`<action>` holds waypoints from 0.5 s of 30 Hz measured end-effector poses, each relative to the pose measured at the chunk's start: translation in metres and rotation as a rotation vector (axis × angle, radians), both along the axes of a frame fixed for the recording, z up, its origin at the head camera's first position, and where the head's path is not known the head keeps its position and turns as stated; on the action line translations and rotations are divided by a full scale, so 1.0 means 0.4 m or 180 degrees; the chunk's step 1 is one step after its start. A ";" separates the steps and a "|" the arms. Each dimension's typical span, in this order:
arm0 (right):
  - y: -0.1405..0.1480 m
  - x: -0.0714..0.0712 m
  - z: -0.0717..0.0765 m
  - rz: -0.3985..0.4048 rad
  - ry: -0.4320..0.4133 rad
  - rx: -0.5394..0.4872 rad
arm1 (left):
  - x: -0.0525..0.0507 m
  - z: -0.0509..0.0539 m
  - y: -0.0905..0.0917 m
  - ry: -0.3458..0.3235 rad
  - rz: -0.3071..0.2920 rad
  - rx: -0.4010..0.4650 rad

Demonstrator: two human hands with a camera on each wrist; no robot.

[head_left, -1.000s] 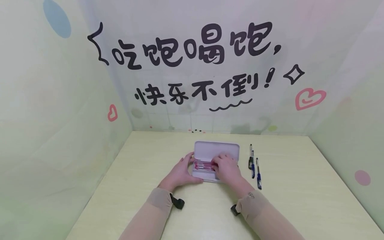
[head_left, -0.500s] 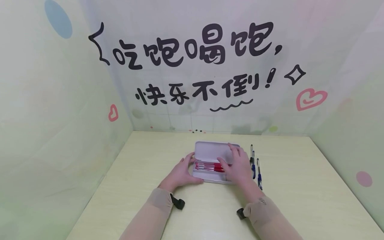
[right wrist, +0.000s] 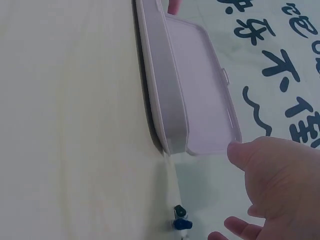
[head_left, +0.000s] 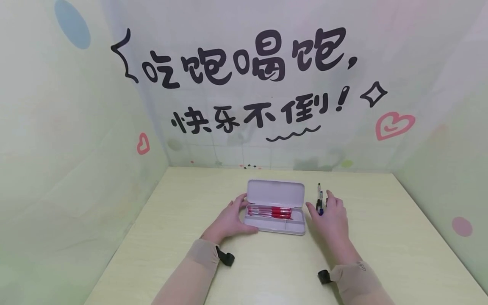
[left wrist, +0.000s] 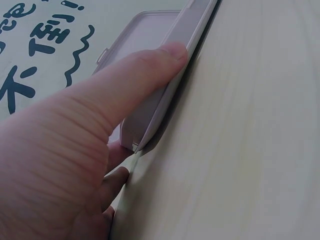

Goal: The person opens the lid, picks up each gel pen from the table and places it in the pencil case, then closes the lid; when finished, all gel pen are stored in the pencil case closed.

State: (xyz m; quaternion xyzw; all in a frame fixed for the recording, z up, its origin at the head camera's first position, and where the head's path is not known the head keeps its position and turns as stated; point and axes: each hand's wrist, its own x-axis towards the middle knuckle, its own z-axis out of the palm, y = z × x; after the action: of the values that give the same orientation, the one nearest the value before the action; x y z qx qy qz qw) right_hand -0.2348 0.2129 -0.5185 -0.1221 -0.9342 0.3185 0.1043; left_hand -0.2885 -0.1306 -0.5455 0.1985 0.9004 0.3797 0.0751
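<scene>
A pale lilac pencil case (head_left: 275, 192) stands open, lid tilted back, in the head view. Several red pens (head_left: 280, 212) lie in its rear compartment; the front compartments show bare. My left hand (head_left: 228, 218) grips the case's left end, its thumb (left wrist: 172, 54) over the front edge in the left wrist view and fingers behind. To the right of the case, my right hand (head_left: 331, 218) hovers with fingers spread over a black pen (head_left: 319, 192) and blue pens (head_left: 321, 206), partly hiding them. Nothing is seen in its grasp. The right wrist view catches pen ends (right wrist: 181, 222) below the fingers.
The pale wooden table (head_left: 171, 262) is boxed in by a back wall (head_left: 213, 152) with black lettering and by side walls. Each wrist carries a black strap piece, such as the right strap (head_left: 324, 276).
My right hand has left the red pens in the case and moved right to the loose pens, fingers now spread. The left hand and the case have stayed put.
</scene>
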 end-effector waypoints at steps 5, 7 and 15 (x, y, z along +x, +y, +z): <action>0.035 0.016 -0.006 -0.0030 -0.0185 0.0001 | 0.000 -0.005 -0.001 0.0013 -0.0008 0.0020; 0.046 0.021 -0.011 -0.0035 -0.0216 0.0008 | 0.002 -0.005 0.000 0.0010 -0.0010 0.0018; 0.063 0.033 -0.010 -0.0005 -0.0401 0.0076 | -0.002 -0.004 -0.001 0.0002 0.0005 0.0002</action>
State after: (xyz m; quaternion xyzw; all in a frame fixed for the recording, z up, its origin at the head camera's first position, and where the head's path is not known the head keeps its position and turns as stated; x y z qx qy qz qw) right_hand -0.2217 0.2382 -0.5226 -0.1414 -0.9426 0.2990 0.0471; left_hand -0.2891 -0.1310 -0.5472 0.1980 0.9005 0.3800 0.0745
